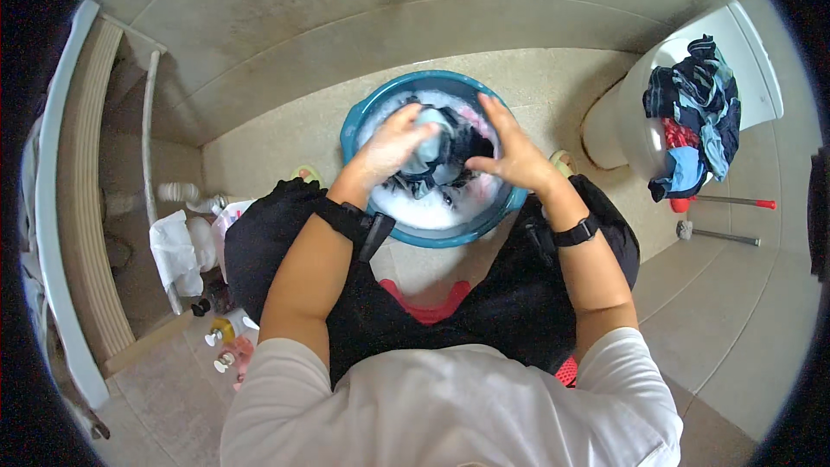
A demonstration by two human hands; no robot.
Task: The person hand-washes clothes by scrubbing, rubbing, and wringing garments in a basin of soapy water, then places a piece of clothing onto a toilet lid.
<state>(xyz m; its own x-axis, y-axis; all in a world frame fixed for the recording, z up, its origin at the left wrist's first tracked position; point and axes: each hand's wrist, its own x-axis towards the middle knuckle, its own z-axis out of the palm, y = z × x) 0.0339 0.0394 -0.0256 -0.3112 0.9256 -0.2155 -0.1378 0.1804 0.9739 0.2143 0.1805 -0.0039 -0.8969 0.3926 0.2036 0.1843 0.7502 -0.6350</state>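
Note:
A teal plastic basin [367, 111] with foamy water stands on the floor between my knees. Wet dark and light-blue clothes [430, 145] are bunched up in the middle of the suds. My left hand [391, 149], slightly blurred, closes around the light-blue part of the bundle. On the other side, my right hand [516, 154] is open, its thumb and fingers spread apart over the right part of the basin. The thumb points toward the dark cloth, and whether it touches is hard to tell. Pink cloth shows in the foam beneath that hand.
On the right, a pile of dark, blue and red clothes [692, 117] lies on the white toilet [609, 125]. Two long-handled tools, one a red-ended plunger [731, 201], lie beside it. Several pump bottles [226, 333] and a white plastic bag [177, 251] are at my left.

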